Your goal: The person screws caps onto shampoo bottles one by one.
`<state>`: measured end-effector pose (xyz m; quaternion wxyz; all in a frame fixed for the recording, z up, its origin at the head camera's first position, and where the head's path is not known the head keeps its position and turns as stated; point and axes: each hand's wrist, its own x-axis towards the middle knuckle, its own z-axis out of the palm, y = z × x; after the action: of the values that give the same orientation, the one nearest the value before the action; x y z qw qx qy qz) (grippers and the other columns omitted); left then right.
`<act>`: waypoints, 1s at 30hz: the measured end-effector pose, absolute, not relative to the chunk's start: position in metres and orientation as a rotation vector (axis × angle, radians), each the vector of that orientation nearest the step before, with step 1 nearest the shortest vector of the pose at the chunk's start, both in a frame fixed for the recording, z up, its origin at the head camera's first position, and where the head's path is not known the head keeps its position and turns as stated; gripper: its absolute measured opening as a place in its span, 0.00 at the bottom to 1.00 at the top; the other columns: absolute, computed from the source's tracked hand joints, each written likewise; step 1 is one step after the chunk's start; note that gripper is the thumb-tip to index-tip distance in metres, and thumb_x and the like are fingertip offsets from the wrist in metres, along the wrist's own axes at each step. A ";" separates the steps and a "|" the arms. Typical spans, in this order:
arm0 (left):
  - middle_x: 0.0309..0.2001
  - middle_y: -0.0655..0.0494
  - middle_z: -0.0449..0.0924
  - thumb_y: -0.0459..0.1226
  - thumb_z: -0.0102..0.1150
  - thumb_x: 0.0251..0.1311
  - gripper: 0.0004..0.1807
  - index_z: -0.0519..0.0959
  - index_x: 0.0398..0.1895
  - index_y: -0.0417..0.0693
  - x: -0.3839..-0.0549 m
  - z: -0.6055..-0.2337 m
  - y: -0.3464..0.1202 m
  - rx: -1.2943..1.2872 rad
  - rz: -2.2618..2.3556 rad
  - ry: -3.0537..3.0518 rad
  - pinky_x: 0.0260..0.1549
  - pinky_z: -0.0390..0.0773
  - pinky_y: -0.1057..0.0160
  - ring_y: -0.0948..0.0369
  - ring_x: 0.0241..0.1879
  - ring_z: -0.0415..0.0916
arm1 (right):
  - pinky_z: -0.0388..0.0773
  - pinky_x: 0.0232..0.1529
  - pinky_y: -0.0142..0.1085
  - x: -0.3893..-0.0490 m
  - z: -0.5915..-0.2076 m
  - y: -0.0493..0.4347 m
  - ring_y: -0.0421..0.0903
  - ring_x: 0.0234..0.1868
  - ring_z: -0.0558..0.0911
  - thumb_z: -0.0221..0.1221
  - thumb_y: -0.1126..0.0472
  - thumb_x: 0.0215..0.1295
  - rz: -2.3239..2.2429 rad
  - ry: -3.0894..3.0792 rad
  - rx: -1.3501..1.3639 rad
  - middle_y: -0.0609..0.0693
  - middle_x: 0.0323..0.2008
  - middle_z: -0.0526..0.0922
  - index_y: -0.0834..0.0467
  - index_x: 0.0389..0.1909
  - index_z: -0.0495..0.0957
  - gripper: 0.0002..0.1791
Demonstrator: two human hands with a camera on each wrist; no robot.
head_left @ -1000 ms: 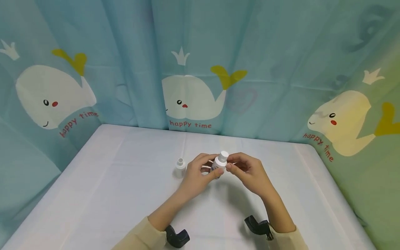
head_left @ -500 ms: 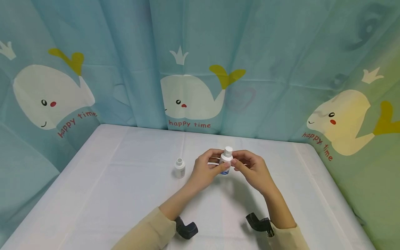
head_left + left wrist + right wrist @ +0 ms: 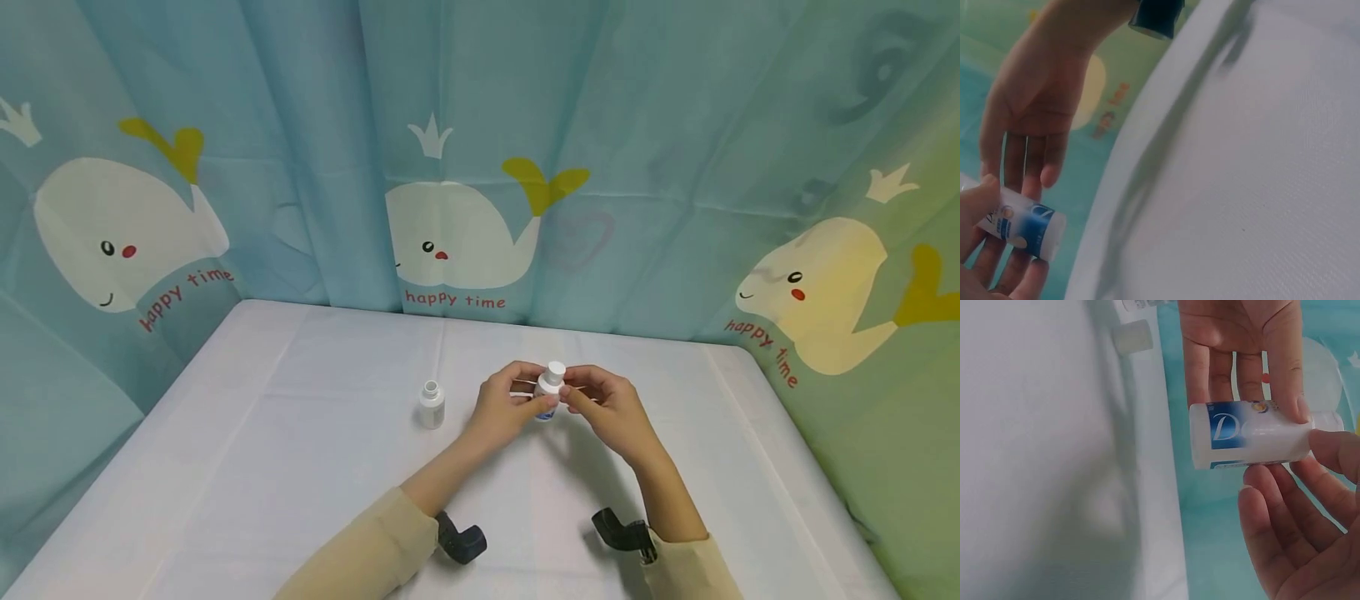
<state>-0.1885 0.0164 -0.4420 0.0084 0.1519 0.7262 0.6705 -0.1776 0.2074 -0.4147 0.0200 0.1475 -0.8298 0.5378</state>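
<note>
The L hand holds a white bottle btw thumb and fingers, grip narrow around the body; the R hand pinches the same bottle w/ thumb and finger, near its shoulder. This bottle is nearly upright, above the table, w/ its lid on top, btw the 2 hands. To the left of the L hand, a 2nd bottle stands w/ open mouth. Behind the grip lies a small white piece, prob. a cap; the right wrist view is dim there.
</note>
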 end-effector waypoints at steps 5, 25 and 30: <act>0.51 0.50 0.83 0.38 0.72 0.57 0.19 0.80 0.51 0.46 -0.191 -0.446 0.020 0.450 2.052 2.313 0.47 0.83 0.58 0.54 0.49 0.81 | 0.84 0.41 0.35 -0.179 -0.420 0.210 0.60 0.42 0.85 0.62 0.61 0.69 1.625 -2.617 0.416 0.57 0.46 0.85 0.60 0.51 0.81 0.13; 0.51 0.50 0.82 0.37 0.73 0.56 0.20 0.79 0.51 0.45 -0.195 -0.458 0.028 0.457 2.009 2.336 0.46 0.83 0.64 0.53 0.50 0.81 | 0.82 0.38 0.36 -0.183 -0.428 0.217 0.53 0.39 0.86 0.63 0.59 0.68 1.501 -2.697 0.405 0.55 0.44 0.86 0.58 0.50 0.82 0.13; 0.52 0.51 0.82 0.38 0.73 0.56 0.20 0.79 0.51 0.46 -0.194 -0.461 0.028 0.463 1.993 2.329 0.46 0.82 0.64 0.55 0.50 0.81 | 0.81 0.36 0.35 -0.183 -0.429 0.218 0.52 0.38 0.86 0.63 0.59 0.67 1.494 -2.697 0.438 0.57 0.44 0.86 0.60 0.50 0.82 0.13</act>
<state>-0.1943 0.0283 -0.4610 0.0210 0.1492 0.7511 0.6427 -0.1827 0.2184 -0.4287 0.0138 0.1408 -0.8660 0.4797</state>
